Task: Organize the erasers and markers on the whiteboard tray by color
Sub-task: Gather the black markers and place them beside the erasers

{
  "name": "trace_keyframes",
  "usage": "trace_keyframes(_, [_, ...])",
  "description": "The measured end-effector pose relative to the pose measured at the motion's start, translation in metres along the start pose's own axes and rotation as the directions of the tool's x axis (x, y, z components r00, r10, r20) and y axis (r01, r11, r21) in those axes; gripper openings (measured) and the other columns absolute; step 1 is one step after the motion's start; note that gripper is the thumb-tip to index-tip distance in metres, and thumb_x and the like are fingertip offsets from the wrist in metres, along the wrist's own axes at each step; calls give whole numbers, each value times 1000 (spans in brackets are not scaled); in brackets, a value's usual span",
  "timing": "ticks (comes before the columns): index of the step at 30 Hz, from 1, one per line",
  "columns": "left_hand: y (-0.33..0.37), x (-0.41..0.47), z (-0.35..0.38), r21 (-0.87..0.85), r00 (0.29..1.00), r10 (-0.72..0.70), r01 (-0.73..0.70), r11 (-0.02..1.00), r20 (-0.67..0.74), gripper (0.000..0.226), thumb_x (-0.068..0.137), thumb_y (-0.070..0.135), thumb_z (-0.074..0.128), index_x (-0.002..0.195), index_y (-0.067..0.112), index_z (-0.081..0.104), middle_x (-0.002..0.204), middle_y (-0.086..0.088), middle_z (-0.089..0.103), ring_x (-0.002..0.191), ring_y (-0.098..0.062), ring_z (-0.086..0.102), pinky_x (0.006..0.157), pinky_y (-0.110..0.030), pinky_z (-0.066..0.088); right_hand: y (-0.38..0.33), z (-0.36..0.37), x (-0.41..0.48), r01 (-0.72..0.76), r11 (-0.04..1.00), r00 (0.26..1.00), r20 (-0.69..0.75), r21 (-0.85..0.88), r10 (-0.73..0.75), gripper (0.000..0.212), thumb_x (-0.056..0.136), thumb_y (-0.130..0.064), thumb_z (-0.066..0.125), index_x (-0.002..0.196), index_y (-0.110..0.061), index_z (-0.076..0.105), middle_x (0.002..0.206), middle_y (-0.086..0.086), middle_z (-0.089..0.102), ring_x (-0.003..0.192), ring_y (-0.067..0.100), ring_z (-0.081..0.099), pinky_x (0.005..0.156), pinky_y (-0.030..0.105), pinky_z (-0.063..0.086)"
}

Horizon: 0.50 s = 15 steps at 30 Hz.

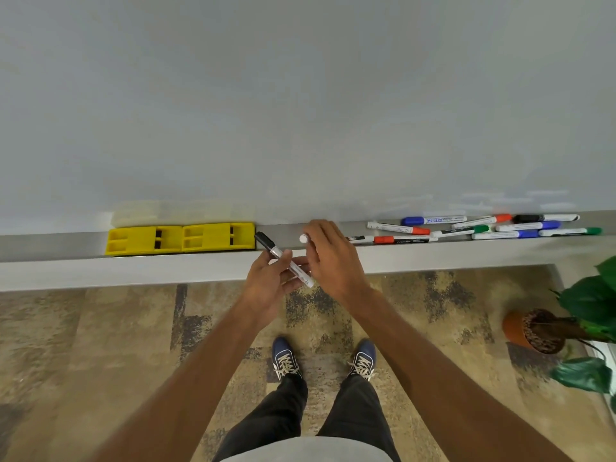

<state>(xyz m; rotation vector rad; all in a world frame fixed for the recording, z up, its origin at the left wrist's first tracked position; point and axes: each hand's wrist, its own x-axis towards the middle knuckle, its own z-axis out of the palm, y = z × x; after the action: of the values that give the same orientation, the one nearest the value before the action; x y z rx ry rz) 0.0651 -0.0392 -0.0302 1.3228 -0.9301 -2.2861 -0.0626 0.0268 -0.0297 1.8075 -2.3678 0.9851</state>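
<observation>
Two yellow erasers [181, 239] lie side by side at the left of the grey whiteboard tray [66, 248]. My left hand [270, 286] holds a black-capped marker [283, 260] in front of the tray, cap pointing up-left toward the erasers. My right hand [333, 258] grips a second marker whose white end [303, 238] sticks out above the fingers; its cap colour is hidden. Farther right on the tray lie several loose markers: red [398, 228], blue [433, 220], green [461, 231] and black [545, 218].
The whiteboard [300, 95] fills the upper view. A potted plant [546, 331] stands on the patterned carpet at the right. My two feet in blue shoes [286, 360] stand below the tray.
</observation>
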Motion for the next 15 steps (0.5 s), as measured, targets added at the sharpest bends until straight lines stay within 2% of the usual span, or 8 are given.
trace_keyframes(3, [1, 0, 6, -80, 999, -18, 22, 997, 52, 9, 103, 9, 51, 103, 6, 59, 101, -16, 76, 85, -25, 74, 71, -35, 59, -9, -7, -10, -175, 960, 970, -128, 219, 206, 16, 85, 3, 64, 100, -4, 61, 99, 5, 59, 79, 13, 56, 62, 20, 46])
trace_keyframes(5, [2, 0, 11, -143, 996, -36, 48, 989, 85, 11, 103, 4, 50, 106, 3, 60, 100, -15, 76, 85, -24, 76, 68, -34, 60, -16, -13, -16, -305, 859, 898, -176, 412, 403, 17, 84, 1, 67, 98, -8, 63, 94, 0, 62, 80, 10, 59, 68, 18, 50])
trace_keyframes(7, [2, -2, 17, -208, 991, -59, 82, 975, 117, 13, 101, 1, 50, 107, 4, 61, 99, -12, 78, 85, -23, 76, 67, -33, 61, -23, -19, -21, -445, 662, 776, -110, 603, 621, 18, 84, -3, 69, 96, -16, 65, 90, -6, 67, 83, 10, 65, 72, 20, 55])
trace_keyframes(9, [2, -3, 22, -253, 986, -64, 101, 962, 151, 14, 100, 2, 52, 109, 5, 63, 102, -11, 77, 89, -22, 76, 72, -32, 61, -26, -23, -25, -520, 462, 658, -7, 718, 753, 19, 83, -6, 72, 94, -21, 68, 89, -8, 71, 86, 10, 69, 73, 24, 58])
trace_keyframes(13, [1, -5, 32, -318, 977, -65, 129, 939, 203, 17, 97, 5, 55, 111, 7, 62, 114, -14, 71, 101, -24, 69, 96, -36, 55, -26, -31, -34, -487, 74, 509, 213, 870, 834, 19, 80, 2, 76, 96, -7, 70, 92, 9, 74, 88, 23, 69, 82, 37, 56])
trace_keyframes(15, [0, -6, 38, -350, 974, -75, 148, 925, 214, 22, 91, 7, 58, 113, 8, 62, 117, -14, 70, 105, -25, 67, 106, -39, 48, -25, -36, -40, -440, -132, 448, 344, 888, 825, 20, 81, 5, 74, 97, -5, 69, 90, 8, 74, 84, 23, 67, 76, 37, 54])
